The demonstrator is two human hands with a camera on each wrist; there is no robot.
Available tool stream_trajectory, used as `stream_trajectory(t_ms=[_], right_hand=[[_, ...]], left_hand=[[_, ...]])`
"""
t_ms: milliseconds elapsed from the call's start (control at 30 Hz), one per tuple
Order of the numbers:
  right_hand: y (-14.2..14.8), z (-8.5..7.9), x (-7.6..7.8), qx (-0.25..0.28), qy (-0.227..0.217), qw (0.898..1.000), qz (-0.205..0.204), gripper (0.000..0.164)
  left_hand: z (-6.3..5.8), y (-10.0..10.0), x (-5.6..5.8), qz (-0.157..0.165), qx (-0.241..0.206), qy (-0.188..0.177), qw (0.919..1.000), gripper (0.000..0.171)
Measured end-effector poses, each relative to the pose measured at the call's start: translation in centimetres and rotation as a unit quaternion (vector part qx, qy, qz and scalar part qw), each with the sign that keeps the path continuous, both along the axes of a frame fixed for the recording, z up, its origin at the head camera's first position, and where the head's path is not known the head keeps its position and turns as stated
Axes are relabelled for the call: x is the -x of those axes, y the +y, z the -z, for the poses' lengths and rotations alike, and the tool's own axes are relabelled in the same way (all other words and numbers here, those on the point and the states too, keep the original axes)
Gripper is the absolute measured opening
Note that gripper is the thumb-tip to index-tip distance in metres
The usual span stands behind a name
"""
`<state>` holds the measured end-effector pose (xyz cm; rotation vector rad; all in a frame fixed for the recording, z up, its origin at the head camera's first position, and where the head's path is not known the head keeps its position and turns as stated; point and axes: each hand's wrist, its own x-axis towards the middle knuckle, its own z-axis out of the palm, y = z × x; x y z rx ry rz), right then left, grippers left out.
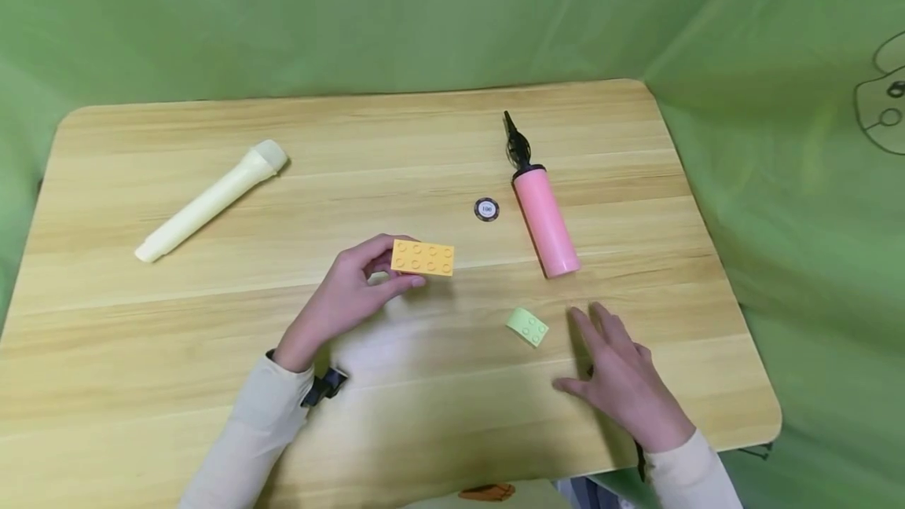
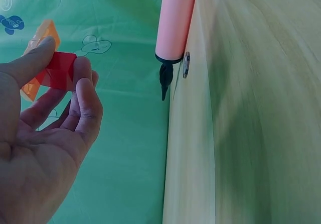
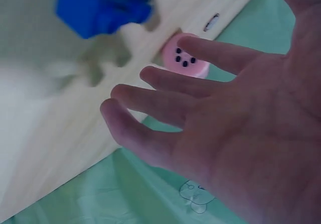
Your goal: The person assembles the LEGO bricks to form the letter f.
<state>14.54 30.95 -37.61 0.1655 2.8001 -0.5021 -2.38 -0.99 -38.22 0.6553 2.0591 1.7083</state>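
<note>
My left hand [image 1: 346, 289] pinches an orange toy building brick [image 1: 423, 258] with a red brick [image 2: 61, 72] against it, thumb on one side and fingers on the other. Above the table, the orange brick's studs face up in the head view; the red one shows only in the left wrist view. To the right, my right hand [image 1: 625, 379] hovers palm down with spread fingers, holding nothing. Beside its fingertips lies a small light green brick [image 1: 528, 327], studs up. In the right wrist view a blurred blue brick [image 3: 83, 10] appears past the fingers.
A pink hand pump [image 1: 546, 222] with a black nozzle lies at the right, a round chip [image 1: 486, 209] marked 100 beside it. A cream microphone [image 1: 212, 201] lies at the left. Green printed cloth [image 1: 396, 30] hangs behind the wooden table [image 1: 368, 155].
</note>
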Motion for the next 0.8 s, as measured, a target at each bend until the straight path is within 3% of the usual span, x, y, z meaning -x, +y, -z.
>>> stream_trajectory(t_ms=[200, 400, 567, 800], right_hand=[[0.5, 0.5, -1.0, -0.014, -0.002, 1.000, 0.001, 0.096], [0.9, 0.7, -1.4, -0.021, 0.039, 0.999, -0.002, 0.079], [1.0, 0.8, -1.6, -0.019, 0.013, 1.000, 0.016, 0.062], [1.2, 1.0, -1.3, -0.006, -0.021, 1.000, 0.017, 0.025]], left_hand=[[0.1, -0.1, 0.0, -0.001, -0.005, 0.001, 1.0000, 0.039], [0.0, -0.4, 0.0, -0.001, -0.002, -0.009, 1.0000, 0.040], [0.1, -0.4, 0.1, -0.002, -0.006, -0.010, 0.9999, 0.040], [0.2, -0.4, -0.1, 0.000, -0.010, -0.023, 0.9997, 0.040]])
